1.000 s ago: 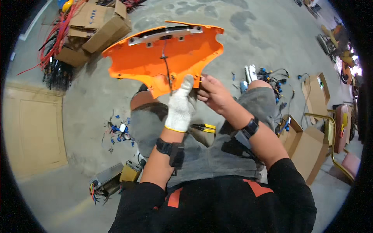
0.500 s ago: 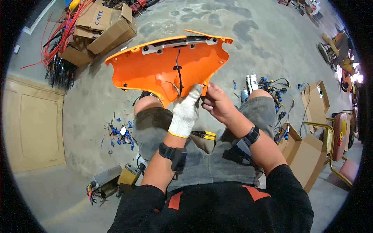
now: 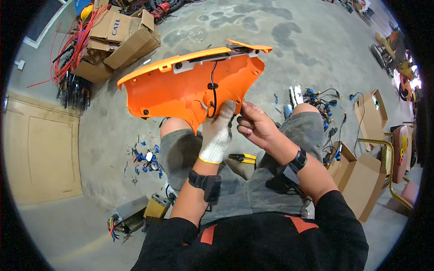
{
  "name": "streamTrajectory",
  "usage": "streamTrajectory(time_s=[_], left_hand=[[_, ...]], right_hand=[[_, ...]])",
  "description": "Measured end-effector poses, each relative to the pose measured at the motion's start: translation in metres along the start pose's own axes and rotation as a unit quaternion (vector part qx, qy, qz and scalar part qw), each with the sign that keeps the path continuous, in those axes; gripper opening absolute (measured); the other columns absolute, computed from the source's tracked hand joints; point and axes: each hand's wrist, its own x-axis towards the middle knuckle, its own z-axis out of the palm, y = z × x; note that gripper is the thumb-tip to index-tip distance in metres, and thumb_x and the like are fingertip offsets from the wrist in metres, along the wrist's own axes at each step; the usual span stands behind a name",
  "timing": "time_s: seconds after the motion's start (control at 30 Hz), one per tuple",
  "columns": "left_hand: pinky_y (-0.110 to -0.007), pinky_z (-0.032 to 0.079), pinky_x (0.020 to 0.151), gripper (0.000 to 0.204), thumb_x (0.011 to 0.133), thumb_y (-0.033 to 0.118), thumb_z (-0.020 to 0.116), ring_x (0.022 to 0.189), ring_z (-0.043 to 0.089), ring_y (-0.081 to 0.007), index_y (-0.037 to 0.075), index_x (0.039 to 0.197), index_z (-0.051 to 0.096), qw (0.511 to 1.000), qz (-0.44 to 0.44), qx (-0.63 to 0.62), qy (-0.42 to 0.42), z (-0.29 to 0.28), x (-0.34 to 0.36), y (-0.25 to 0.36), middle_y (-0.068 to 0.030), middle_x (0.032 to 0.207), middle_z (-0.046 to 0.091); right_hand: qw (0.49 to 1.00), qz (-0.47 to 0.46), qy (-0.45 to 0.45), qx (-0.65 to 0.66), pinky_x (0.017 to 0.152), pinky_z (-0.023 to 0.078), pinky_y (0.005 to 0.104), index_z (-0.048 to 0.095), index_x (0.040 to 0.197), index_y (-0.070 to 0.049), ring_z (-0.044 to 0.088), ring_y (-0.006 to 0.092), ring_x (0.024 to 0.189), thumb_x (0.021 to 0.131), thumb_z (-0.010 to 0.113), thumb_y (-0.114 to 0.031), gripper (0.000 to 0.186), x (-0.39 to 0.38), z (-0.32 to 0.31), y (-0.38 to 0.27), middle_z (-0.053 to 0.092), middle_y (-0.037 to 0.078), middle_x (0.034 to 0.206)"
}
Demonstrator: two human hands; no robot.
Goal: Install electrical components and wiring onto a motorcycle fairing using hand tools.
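Observation:
A curved orange plastic panel (image 3: 162, 97), its inner side toward me, is held up over my knees. Along its upper rim runs a pale bracket (image 3: 184, 66) with bolts, and a black cable (image 3: 212, 104) hangs down its middle through a clip. My left hand (image 3: 217, 133), in a white glove, grips the panel's lower middle, thumb on the inside. Bare and curled, my right hand (image 3: 253, 122) touches the lower right edge with thumb and finger closed; what lies between them is hidden. Below the hands, yellow-handled pliers (image 3: 248, 158) lie between my legs.
Cardboard boxes (image 3: 129, 45) and red wires (image 3: 74, 58) are back left, above a beige door (image 3: 49, 149). Blue connectors (image 3: 149, 160) lie left, cabled parts (image 3: 323, 104) right. Open boxes (image 3: 361, 189) and a chair (image 3: 398, 153) stand right; metal units (image 3: 156, 205) sit lower left.
The orange panel has come down and tilted, its left end now lower than before. Both my hands have moved slightly down with it, and the whole view has shifted a little.

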Motion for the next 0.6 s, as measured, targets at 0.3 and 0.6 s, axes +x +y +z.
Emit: streamTrajectory(time_s=[0.3, 0.6], left_hand=[[-0.025, 0.053, 0.066, 0.029, 0.090, 0.019, 0.072, 0.081, 0.065, -0.0148, 0.004, 0.114, 0.063, 0.998, -0.053, -0.044, 0.001, 0.004, -0.003, 0.003, -0.0038, 0.100, 0.067], [-0.028, 0.050, 0.083, 0.035, 0.090, 0.013, 0.071, 0.095, 0.061, -0.0141, 0.005, 0.122, 0.058, 0.996, -0.064, -0.050, 0.039, 0.002, 0.002, -0.011, -0.0028, 0.108, 0.065]], right_hand=[[0.999, 0.016, -0.024, 0.024, 0.046, 0.025, 0.0209, 0.056, 0.108, -0.015, 0.027, 0.0043, 0.050, 0.101, 0.054, -0.030, 0.017, -0.001, 0.003, 0.006, 0.044, -0.008, 0.072], [0.985, -0.078, 0.084, -0.128, 0.047, 0.028, 0.0212, 0.059, 0.094, -0.009, 0.034, 0.0034, 0.054, 0.099, 0.059, -0.029, 0.020, -0.004, 0.009, 0.003, 0.041, -0.007, 0.066]])
